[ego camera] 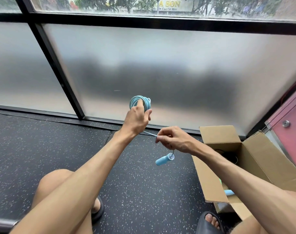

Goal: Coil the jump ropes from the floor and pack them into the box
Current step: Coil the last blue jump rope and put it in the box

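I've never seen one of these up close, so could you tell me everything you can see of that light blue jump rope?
The jump rope is light blue, with a thin cord. Most of it is wound into a tight coil, gripped by the left hand and held up in the air. A short straight stretch runs down to the right hand, which pinches it. Below that hand one stubby blue handle dangles free.

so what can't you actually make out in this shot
All head view:
- Box contents: mostly hidden by its near wall and the right forearm; only a dark cord and a blue bit show.
- Blue coil, second handle: not seen; the left hand covers the coil's lower part.
- Street behind the frosted glass: blurred.
- Floor by the feet: cut off by the lower edge and legs.
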`<state>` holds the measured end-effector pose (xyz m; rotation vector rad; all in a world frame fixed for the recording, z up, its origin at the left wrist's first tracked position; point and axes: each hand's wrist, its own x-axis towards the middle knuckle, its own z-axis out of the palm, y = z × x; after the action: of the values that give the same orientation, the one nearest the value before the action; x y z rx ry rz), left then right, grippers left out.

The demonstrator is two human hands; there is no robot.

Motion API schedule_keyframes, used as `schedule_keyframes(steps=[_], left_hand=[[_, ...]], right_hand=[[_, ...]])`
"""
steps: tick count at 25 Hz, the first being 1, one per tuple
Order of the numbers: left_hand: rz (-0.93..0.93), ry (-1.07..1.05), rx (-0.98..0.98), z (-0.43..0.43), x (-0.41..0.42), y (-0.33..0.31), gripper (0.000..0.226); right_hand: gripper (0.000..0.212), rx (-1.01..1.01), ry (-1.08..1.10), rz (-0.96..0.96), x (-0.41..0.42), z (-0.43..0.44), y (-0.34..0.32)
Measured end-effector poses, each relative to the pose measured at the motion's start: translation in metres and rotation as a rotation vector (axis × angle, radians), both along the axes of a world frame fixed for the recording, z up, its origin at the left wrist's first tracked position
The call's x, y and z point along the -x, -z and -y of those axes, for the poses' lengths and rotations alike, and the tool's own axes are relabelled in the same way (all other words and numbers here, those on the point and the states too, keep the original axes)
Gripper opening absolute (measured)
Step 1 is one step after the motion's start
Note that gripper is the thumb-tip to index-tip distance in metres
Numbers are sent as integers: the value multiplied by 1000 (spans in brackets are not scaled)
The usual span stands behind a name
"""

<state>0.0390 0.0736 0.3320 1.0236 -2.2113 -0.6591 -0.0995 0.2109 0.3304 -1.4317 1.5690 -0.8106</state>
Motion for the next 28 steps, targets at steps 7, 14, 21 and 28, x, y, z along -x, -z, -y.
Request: schedule_keyframes(steps=[7, 14, 21, 28], left_hand=[[74, 410, -753, -20, -1, -12, 32], [-299, 598, -1127, -34, 2, -26, 37], [-614, 561, -1393, -42, 26, -19, 41], [-668, 526, -1488, -71, 71, -1, 40]], right_hand=[[21, 248, 220, -32, 28, 1, -14], [29, 319, 321, -16, 42, -3, -7], [36, 97, 345, 447, 30, -16, -6], [64, -71, 377, 604, 69, -63, -11]])
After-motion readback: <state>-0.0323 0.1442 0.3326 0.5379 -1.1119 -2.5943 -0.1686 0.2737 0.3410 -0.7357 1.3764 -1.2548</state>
